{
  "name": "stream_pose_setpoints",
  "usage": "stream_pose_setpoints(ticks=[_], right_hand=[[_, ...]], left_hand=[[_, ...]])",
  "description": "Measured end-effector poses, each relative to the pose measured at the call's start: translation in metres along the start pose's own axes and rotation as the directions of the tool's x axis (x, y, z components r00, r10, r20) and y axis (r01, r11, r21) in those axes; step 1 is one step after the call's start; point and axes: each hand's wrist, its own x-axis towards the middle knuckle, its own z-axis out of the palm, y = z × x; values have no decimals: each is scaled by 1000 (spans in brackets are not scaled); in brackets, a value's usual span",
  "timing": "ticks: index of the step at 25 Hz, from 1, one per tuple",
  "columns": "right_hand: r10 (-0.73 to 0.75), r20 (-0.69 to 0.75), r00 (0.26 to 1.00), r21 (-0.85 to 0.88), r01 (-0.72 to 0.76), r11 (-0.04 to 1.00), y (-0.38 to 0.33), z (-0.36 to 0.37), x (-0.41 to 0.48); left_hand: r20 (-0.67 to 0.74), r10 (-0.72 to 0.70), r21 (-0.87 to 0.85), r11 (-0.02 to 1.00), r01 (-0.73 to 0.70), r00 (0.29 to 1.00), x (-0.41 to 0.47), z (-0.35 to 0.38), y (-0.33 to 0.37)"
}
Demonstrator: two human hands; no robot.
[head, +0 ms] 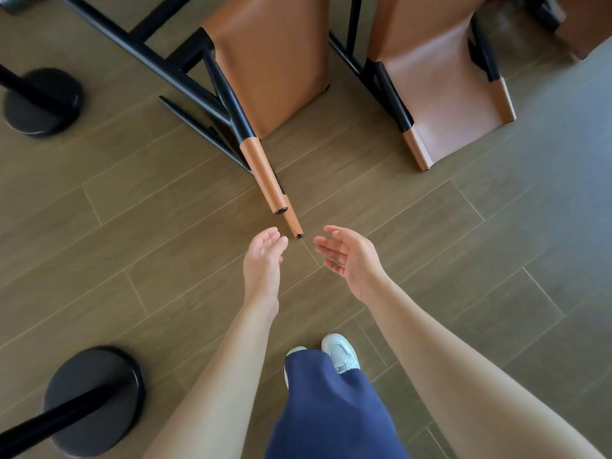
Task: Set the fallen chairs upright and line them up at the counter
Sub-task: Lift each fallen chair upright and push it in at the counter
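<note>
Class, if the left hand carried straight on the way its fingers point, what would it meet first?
Probably the tan-wrapped post end of the nearer fallen chair, just beyond the left hand; depth is unclear.

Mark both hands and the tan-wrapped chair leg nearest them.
left hand [264, 260]: head view, middle of the hand.
right hand [352, 261]: head view, middle of the open palm.
tan-wrapped chair leg [264, 174]: head view, midway along the tan wrapping.

Left chair [265, 71] and right chair [440, 94] side by side on floor [496, 243]. Left chair's post tip [299, 235] between left hand [263, 260] and right hand [351, 260], touching neither. Far base [43, 104], near base [92, 399] off to left.
</note>
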Motion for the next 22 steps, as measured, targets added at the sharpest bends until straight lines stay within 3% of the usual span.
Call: stream_pose_setpoints(ticks=[8,17,22], right_hand=[[176,-93,980,-21,-179,984,65,-8,139],[259,96,961,53,-265,963,117,-6,242],[284,248,926,276,-349,896,126,4,273]], left_hand=[[1,52,20,998,-52,999,111,23,-85],[24,39,170,984,-43,999,194,30,-141],[52,129,274,952,-138,990,223,44,-121]])
